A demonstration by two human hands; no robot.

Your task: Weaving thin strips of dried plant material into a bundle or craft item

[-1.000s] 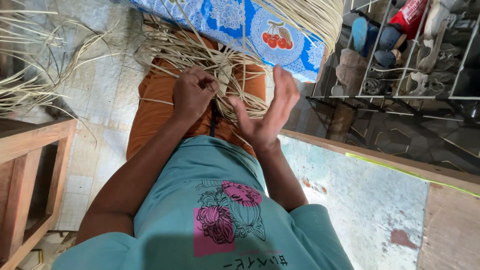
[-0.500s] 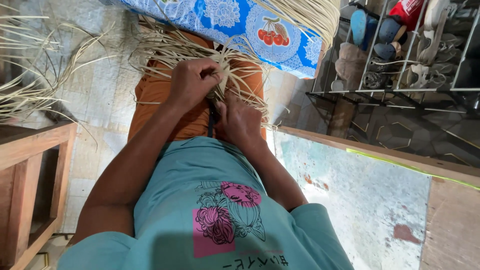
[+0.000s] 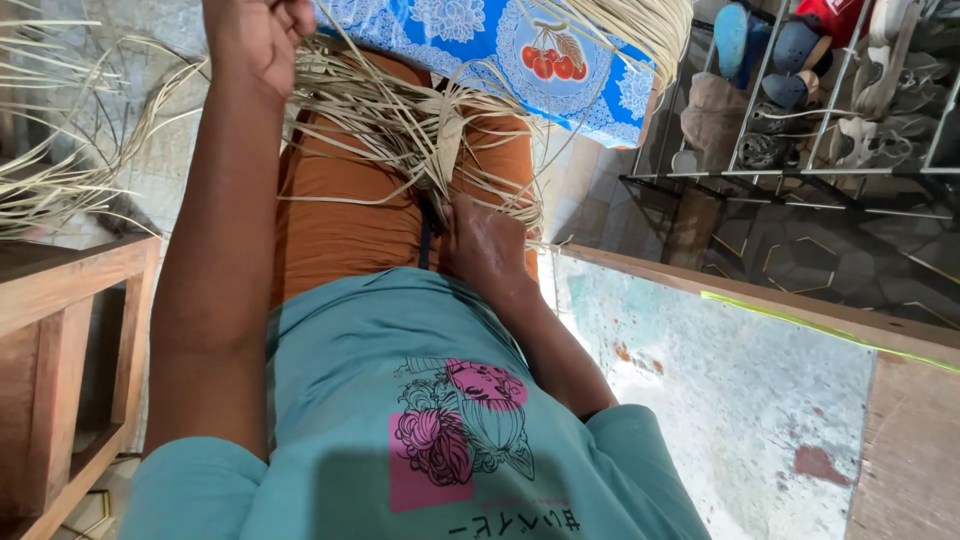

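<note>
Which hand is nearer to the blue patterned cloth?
Left. The left hand is raised beside the blue patterned cloth, gripping straw strands. The right hand presses the woven straw on the lap, farther from it.

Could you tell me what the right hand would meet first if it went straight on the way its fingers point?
Probably the knot of straw strips on the lap: the right hand already rests at its near edge, pointing up the picture toward it.

Left arm's stretched way out toward 12 o'clock, left hand (image 3: 255, 35) balled into a fist up at the top edge, partly cut off. Right arm's bent at the elbow, right hand (image 3: 487, 243) tucked low in the lap, knuckles up, fingers curled under.
</note>
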